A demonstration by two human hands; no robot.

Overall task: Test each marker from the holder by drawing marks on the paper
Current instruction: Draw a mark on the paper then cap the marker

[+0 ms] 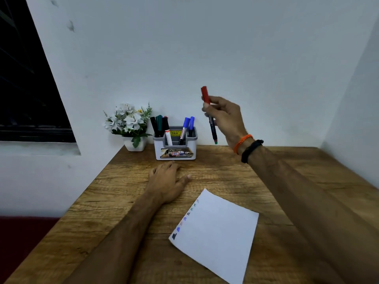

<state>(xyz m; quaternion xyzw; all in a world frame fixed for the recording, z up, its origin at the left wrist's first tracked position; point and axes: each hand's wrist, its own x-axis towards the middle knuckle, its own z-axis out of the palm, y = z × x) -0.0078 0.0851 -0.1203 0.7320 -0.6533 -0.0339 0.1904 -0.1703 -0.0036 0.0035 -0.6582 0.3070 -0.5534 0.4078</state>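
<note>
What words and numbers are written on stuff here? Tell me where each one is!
"42": on the picture sticker on the front of the marker holder.
"OP": same sticker, the rest cut off or blurred.
Yellow price tag on the holder: printed, but too small to read surely.
White marker label: too blurred to read.
Paper: only colour marks, no words.

Single head-worn wide-angle view, looking forward and down, close over wooden desk point(235, 171), facing white wall point(205, 48)

Matt wood-grain table point(225, 171) (plastic holder point(175, 149), smooth paper point(219, 232))
</note>
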